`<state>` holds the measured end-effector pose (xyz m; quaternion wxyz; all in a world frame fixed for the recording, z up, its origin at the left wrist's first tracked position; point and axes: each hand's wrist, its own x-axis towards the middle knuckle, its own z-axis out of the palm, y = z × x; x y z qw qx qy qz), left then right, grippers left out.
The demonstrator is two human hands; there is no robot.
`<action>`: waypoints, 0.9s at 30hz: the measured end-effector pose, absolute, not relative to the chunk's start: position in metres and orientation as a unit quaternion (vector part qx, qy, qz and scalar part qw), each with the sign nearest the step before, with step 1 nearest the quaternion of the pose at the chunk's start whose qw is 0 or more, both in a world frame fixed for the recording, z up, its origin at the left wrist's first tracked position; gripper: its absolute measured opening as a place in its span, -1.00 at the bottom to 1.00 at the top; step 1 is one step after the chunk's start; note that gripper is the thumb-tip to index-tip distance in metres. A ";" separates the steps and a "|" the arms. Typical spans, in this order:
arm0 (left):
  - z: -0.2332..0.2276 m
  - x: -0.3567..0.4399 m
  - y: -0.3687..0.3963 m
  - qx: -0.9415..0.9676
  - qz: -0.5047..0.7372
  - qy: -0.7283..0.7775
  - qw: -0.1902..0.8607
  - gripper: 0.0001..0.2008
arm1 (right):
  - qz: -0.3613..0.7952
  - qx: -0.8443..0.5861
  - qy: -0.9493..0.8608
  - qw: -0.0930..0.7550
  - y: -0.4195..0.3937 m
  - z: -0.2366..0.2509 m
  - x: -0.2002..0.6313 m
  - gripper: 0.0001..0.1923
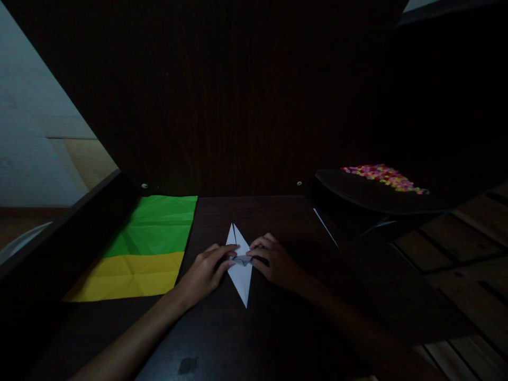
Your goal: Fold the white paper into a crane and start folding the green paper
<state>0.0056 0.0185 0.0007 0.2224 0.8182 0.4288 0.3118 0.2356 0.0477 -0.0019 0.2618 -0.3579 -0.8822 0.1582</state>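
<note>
On the dark table (278, 328), both hands, left hand (208, 271) and right hand (275, 263), press unprinted folded white paper (241, 275).

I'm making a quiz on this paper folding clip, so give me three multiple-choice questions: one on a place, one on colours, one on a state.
1. Where do the coloured sheets lie relative to the white folded paper?
A. To its left
B. To its right
C. Under it

2. Which colours are those sheets?
A. Red and blue
B. Green and yellow
C. Pink and black

3. The white paper is:
A. Crumpled into a ball
B. Rolled into a tube
C. Folded into a pointed shape

Answers: 1 A, the green sheet and yellow sheet lie left. 2 B, both colours show. 3 C, left hand and right hand press its pointed form.
</note>
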 end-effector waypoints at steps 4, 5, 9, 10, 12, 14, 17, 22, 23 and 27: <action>0.000 0.005 0.021 0.827 0.317 0.416 0.207 -0.70 | 0.146 -0.351 -0.885 0.269 0.047 -0.004 0.234 -0.86; 0.000 0.005 0.021 0.830 0.313 0.416 0.202 -0.70 | 0.140 -0.353 -0.885 0.268 0.047 -0.005 0.234 -0.87; 0.005 0.003 0.018 0.845 0.291 0.402 0.198 -0.64 | 0.106 -0.363 -0.888 0.261 0.048 -0.009 0.230 -0.91; 0.006 0.003 0.018 0.848 0.288 0.398 0.198 -0.61 | 0.101 -0.364 -0.888 0.262 0.049 -0.010 0.229 -0.91; 0.007 0.005 0.017 0.849 0.289 0.396 0.196 -0.60 | 0.097 -0.362 -0.887 0.269 0.050 -0.011 0.228 -0.90; 0.006 0.007 0.019 0.850 0.298 0.391 0.191 -0.69 | 0.097 -0.357 -0.887 0.278 0.050 -0.012 0.228 -0.89; 0.004 0.009 0.021 0.851 0.315 0.378 0.185 -0.76 | 0.093 -0.340 -0.892 0.283 0.050 -0.013 0.230 -0.87; 0.003 0.007 0.022 0.866 0.303 0.359 0.170 -0.73 | 0.066 -0.315 -0.916 0.238 0.044 -0.006 0.234 -0.82; 0.002 0.006 0.022 0.871 0.299 0.354 0.165 -0.73 | 0.060 -0.312 -0.921 0.225 0.042 -0.004 0.234 -0.81; 0.000 0.002 0.022 0.887 0.287 0.329 0.152 -0.70 | 0.061 -0.311 -0.931 0.184 0.036 0.008 0.237 -0.72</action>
